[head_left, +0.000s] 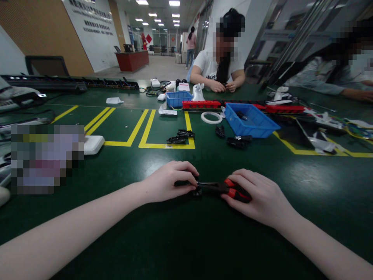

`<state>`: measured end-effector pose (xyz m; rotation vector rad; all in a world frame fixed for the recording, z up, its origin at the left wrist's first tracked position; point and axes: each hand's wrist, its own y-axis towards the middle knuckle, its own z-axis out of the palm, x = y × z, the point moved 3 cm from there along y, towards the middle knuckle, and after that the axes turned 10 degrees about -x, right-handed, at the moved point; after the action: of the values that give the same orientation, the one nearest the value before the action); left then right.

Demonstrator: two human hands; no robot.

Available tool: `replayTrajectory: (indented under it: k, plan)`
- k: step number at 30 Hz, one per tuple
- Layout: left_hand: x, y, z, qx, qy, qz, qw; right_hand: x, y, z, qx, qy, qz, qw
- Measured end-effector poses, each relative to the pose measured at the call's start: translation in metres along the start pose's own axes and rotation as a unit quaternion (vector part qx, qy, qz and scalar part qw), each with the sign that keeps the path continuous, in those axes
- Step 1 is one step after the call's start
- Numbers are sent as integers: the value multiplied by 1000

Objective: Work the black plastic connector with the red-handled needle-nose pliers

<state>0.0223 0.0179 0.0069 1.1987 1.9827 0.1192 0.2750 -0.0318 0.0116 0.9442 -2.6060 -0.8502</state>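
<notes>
My right hand is wrapped round the red and black handles of long-nose pliers. Their jaws point left and meet a small black part at the fingertips of my left hand. That hand pinches the part, and its fingers cover most of it, so its exact kind cannot be made out. Beyond my hands, similar black parts lie by the yellow tape. More black pieces rest in front of the larger blue bin.
A white tape ring lies left of the larger bin, and a smaller blue bin stands farther back. Red rails cross the green table. At left is a white box. A person sits opposite; another is at right.
</notes>
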Motion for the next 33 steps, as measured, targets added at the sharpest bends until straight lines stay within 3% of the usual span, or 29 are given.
replayTrajectory:
  k: [5, 9, 33]
  plan:
    - [-1, -4, 8, 10, 104, 64, 993, 0, 0, 1, 2, 0, 3, 1000]
    - [-4, -4, 9, 13, 136, 73, 988, -1, 0, 0, 3, 3, 0, 1000]
    - [-7, -2, 7, 14, 123, 72, 990, 4, -1, -4, 6, -17, -36, 999]
